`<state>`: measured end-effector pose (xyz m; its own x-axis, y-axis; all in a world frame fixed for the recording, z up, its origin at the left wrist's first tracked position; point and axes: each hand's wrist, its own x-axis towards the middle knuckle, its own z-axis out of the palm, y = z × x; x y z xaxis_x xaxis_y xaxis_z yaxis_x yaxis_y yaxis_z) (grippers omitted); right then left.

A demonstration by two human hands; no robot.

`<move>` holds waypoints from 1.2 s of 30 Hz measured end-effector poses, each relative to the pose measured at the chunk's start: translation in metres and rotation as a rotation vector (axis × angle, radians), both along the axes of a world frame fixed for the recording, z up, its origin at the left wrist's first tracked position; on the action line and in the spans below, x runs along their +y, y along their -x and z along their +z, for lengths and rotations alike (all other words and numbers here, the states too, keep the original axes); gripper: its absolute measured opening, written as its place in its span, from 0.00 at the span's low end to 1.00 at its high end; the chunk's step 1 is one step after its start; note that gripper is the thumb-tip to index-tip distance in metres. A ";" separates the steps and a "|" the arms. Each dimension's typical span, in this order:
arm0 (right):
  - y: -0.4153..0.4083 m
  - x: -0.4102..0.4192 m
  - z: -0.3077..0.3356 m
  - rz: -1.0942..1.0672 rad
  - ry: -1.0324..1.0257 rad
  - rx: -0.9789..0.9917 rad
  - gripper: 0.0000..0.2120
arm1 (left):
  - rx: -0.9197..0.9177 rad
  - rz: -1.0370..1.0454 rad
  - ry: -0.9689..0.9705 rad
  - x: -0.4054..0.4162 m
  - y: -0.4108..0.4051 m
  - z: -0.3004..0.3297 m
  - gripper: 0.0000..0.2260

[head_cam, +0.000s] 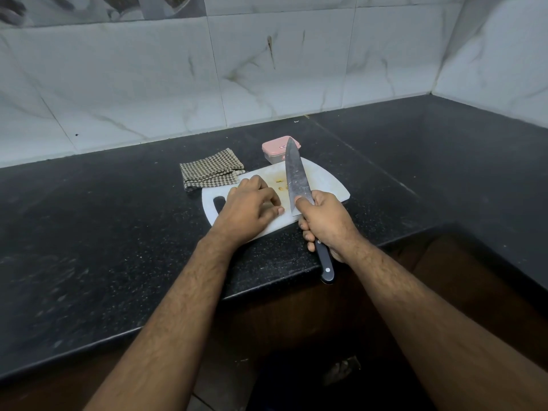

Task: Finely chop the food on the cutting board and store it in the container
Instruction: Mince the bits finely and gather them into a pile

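A white cutting board point(326, 182) lies on the black counter. A few small yellowish food bits point(281, 187) lie near its middle. My right hand point(324, 222) grips a large knife point(296, 176) by its black handle, blade pointing away over the board. My left hand point(252, 209) rests on the board's left part, fingers curled, fingertips close together near the blade's heel; whether they pinch a bit of food I cannot tell. A small container with a pink lid point(277, 148) stands closed just behind the board, partly hidden by the knife tip.
A folded checked cloth point(210, 172) lies left of the container, touching the board's far left edge. The black counter point(118, 232) runs into a corner at the right, tiled walls behind. Its front edge is near my forearms.
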<state>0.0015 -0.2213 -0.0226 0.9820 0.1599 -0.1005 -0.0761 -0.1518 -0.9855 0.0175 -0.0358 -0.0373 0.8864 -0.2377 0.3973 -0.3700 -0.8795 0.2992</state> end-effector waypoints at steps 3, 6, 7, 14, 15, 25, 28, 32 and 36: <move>0.000 0.000 0.000 0.002 0.006 -0.002 0.11 | -0.001 0.012 -0.014 -0.001 0.001 0.001 0.09; 0.000 0.000 0.000 0.005 0.007 0.005 0.11 | -0.017 0.017 -0.041 -0.001 0.001 0.003 0.09; 0.000 0.001 0.000 0.006 0.006 0.005 0.11 | -0.025 0.023 -0.053 -0.001 0.001 0.003 0.09; 0.000 0.000 0.000 0.011 0.002 0.006 0.12 | -0.124 0.024 -0.006 0.003 0.013 0.006 0.07; 0.000 0.000 0.000 0.010 0.000 0.005 0.13 | -0.123 0.014 -0.004 0.003 0.016 0.005 0.07; 0.004 0.001 0.001 0.008 0.000 0.002 0.12 | -0.006 0.018 0.109 0.016 0.017 -0.004 0.05; 0.003 0.001 0.001 0.005 0.000 0.004 0.12 | 0.005 0.000 0.146 0.022 0.018 -0.003 0.04; 0.002 0.000 0.000 0.014 0.013 0.009 0.12 | 0.011 -0.003 0.158 0.018 0.019 -0.004 0.10; 0.002 0.001 0.001 0.021 0.015 0.011 0.11 | 0.006 -0.012 0.142 0.017 0.020 -0.003 0.10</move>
